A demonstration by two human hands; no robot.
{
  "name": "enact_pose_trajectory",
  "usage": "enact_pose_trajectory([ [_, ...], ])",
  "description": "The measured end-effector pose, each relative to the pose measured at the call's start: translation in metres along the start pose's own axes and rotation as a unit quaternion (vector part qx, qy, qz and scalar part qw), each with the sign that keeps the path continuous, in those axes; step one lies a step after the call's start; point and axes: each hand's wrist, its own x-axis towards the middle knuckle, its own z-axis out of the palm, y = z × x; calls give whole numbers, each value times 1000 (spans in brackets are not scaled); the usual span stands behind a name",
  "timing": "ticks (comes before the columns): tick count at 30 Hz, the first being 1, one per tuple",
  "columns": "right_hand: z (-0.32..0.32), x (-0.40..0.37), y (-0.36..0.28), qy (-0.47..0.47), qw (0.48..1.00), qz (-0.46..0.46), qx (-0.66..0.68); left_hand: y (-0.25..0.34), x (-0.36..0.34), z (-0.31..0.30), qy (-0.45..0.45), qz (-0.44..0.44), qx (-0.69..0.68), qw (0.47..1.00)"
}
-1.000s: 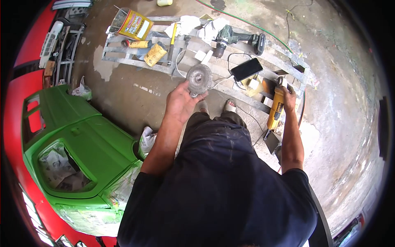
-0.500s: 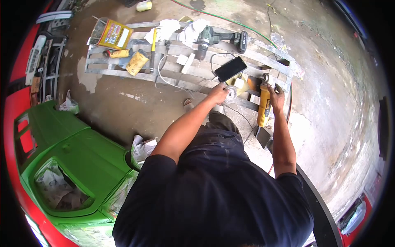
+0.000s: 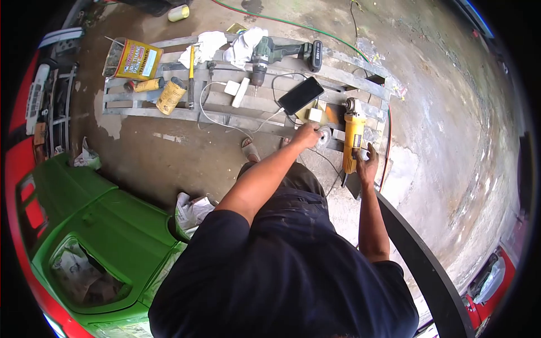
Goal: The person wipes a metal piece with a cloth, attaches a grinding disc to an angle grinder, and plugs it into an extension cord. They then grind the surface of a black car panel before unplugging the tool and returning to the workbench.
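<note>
Angle grinder (image 3: 353, 141), yellow-bodied, lies at the right end of the pallet (image 3: 169, 110) on the concrete floor, its head pointing away from the person. I see the right hand (image 3: 367, 162) closed on its rear end. The left hand (image 3: 307, 136) is curled round a small round disc (image 3: 324, 138), holding it just beside the grinder's body. I take it for a wire wheel, though it is too blurred to be sure. A black phone (image 3: 300, 95) lies on the pallet just beyond the left hand, with a white cable running from it. Farther along sit a cordless drill (image 3: 265, 52) and a paint can (image 3: 135, 59). A green bumper (image 3: 107, 225) lies off to the left.
</note>
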Motion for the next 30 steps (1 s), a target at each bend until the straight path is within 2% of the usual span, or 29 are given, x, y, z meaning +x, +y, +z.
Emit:
enact_pose_trajectory([
  [4,4,-10,-8,18,998,-59,-21,14,-13,2,72,-27,54,996],
  [5,6,-11,-6,18,997,-69,-23,5,-11,11,110,-8,56,992],
  [8,8,-15,-8,27,994,-103,-36,-2,-9,12,112,-43,57,991],
  [9,7,-17,-12,25,993,-107,-45,-1,-14,11,139,-48,48,988],
  [12,9,-20,-19,10,990,-128,-55,-3,-21,0,123,-47,57,990],
  [14,13,-21,-21,22,989,-129,-66,-7,-23,-1,149,-43,70,985],
  [17,15,-18,-21,25,987,-149,-56,-16,-22,4,197,66,83,975],
  [23,16,-21,-25,18,983,-163,-77,-1,-17,22,156,199,101,962],
  [24,15,-24,-29,29,982,-164,-92,3,-13,23,120,174,132,968],
  [30,15,-33,-25,37,974,-201,-99,9,-20,23,119,158,147,969],
])
